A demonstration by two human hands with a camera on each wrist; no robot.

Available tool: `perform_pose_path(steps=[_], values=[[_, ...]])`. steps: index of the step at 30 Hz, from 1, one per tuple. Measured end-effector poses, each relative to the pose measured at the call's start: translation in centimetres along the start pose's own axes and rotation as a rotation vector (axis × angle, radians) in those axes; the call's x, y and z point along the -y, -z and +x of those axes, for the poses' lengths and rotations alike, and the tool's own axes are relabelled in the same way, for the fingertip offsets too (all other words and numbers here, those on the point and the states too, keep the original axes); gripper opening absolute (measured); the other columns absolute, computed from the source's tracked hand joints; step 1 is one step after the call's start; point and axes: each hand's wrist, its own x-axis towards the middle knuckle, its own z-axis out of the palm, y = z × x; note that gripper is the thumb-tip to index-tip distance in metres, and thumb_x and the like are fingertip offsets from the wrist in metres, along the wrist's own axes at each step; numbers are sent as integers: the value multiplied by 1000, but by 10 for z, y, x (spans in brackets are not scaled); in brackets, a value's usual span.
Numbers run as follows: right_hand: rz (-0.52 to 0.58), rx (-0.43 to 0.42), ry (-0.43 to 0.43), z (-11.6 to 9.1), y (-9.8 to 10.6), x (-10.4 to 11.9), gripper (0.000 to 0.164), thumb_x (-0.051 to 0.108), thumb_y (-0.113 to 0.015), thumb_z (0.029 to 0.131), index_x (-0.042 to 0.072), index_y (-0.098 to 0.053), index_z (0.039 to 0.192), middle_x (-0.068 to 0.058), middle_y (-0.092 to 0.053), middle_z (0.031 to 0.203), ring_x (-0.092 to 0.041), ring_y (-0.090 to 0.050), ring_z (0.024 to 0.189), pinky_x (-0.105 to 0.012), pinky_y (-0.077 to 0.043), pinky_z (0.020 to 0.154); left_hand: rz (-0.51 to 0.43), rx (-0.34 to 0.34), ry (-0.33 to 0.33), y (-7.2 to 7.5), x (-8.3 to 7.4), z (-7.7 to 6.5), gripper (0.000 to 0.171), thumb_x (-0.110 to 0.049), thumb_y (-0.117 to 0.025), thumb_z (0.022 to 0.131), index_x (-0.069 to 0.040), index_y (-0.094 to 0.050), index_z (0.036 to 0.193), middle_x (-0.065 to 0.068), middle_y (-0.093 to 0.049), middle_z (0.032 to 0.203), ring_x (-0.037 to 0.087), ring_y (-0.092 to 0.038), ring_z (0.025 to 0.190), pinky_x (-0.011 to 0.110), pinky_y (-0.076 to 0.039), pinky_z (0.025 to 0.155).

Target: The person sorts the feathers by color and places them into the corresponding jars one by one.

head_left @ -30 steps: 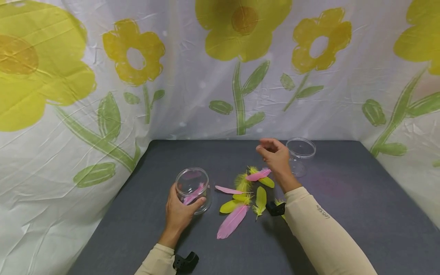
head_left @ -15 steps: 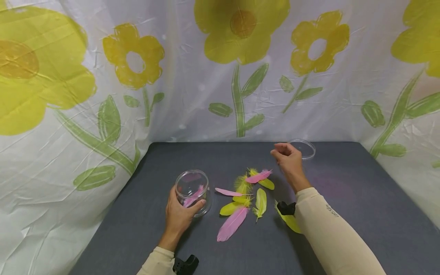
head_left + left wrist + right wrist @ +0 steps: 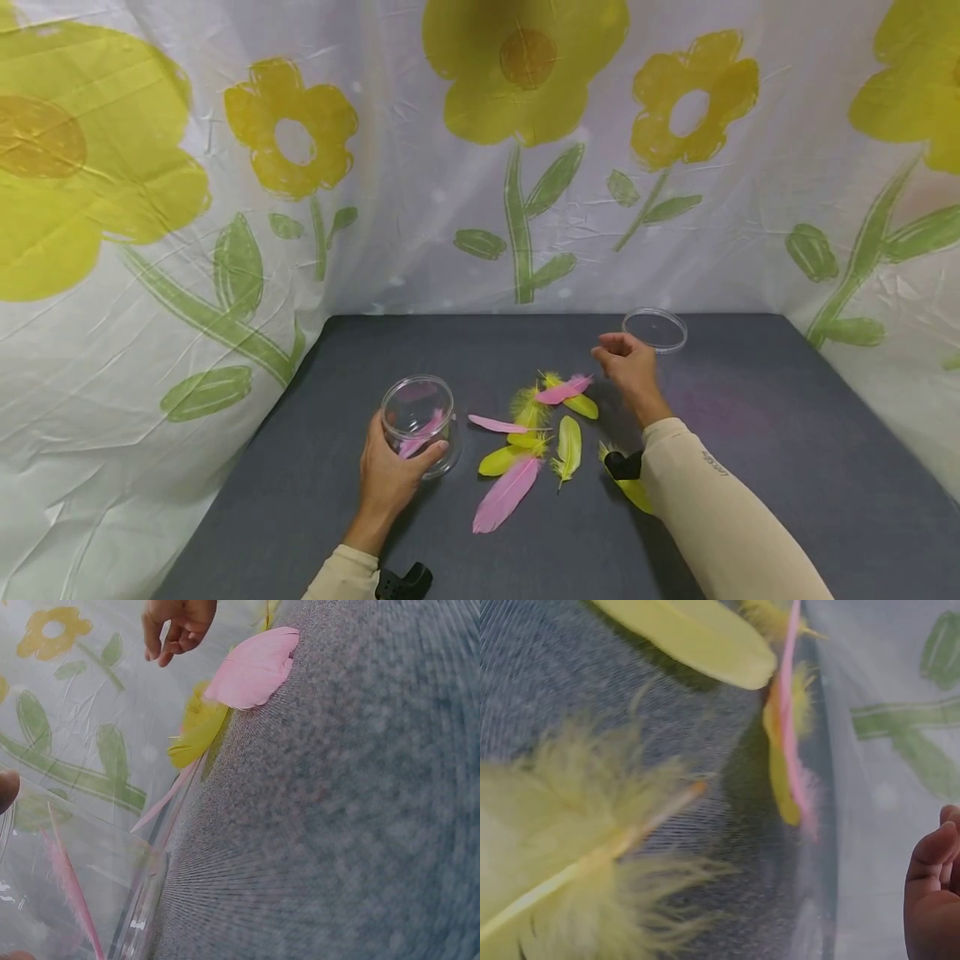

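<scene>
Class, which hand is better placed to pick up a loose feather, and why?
Probably the right hand: it hovers near the loose feathers, seemingly empty, while the left hand grips the jar.

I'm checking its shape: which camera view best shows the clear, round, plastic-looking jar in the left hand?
The head view: the clear jar shows its rim and most of its body, partly covered by the left hand. The left wrist view catches only part, close up. In the right wrist view I cannot make it out.
</scene>
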Motion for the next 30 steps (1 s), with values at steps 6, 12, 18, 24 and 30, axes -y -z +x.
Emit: perform_pose_path(steps=[6,12,18,24,30], values=[[-30,22,-18,0,-2,-8,25,6,-66,90,-1,-62,114,-14,-61,100,-37,-57,87,-26,-49,62,10,-14,-1,0,-1,0,101,-32,-90,66,-2,-33,144,23,-46,136,40,-43,125,60,-30,102],[-76,29,-35,3,-4,-15,24,7,-66,90,0,-63,113,-14,-61,102,-36,-58,90,-25,-49,63,6,-18,-1,0,-2,1,101,-33,-90,65,-3,-34,144,23,-47,136,40,-43,125,59,-29,102],[-140,36,-54,6,-7,-24,26,7,-66,89,-1,-63,114,-13,-62,103,-22,-58,86,-25,-48,67,8,-19,-2,1,-1,0,101,-33,-90,66,-3,-34,143,23,-47,135,40,-44,124,60,-29,101],[-181,35,-88,7,-7,-28,29,6,-66,89,-4,-62,116,-17,-63,108,-24,-59,87,-25,-48,66,17,-37,-4,0,-1,0,101,-33,-91,63,-3,-35,142,23,-48,134,40,-45,123,59,-31,101],[-217,27,-113,10,-8,-31,29,5,-66,87,-4,-63,115,-18,-64,107,-22,-59,81,-25,-48,61,19,-31,-1,1,-3,0,102,-33,-92,63,-3,-35,143,23,-48,134,40,-45,123,59,-31,101]])
